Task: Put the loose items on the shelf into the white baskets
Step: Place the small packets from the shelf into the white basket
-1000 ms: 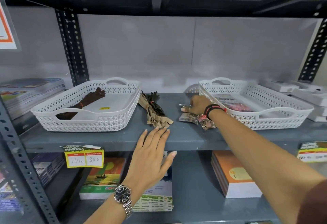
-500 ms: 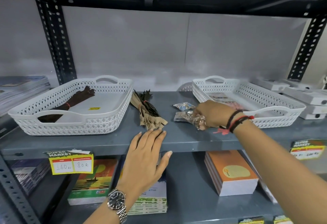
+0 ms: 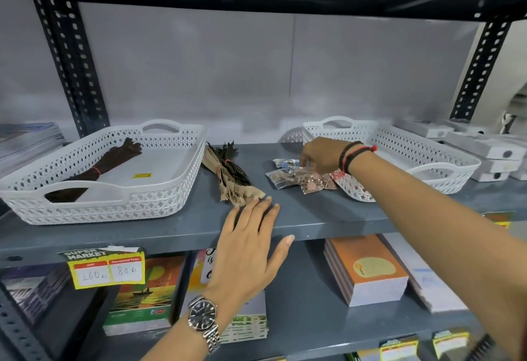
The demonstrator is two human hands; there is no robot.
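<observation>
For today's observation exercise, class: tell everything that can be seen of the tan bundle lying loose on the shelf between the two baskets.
The tan bundle is a sheaf of long, flat, papery brown strips with darker, near-black strips laid on top, tied near the middle by a thin reddish band. It lies flat on the grey shelf, angled from the back towards the front, its pointed ends at the back and its wider, crumpled end at the front. It sits close beside the left basket. The left hand has its fingertips at the front end.

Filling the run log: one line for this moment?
right hand: reaching small packets | left hand: flat on shelf | tan bundle: loose
</observation>
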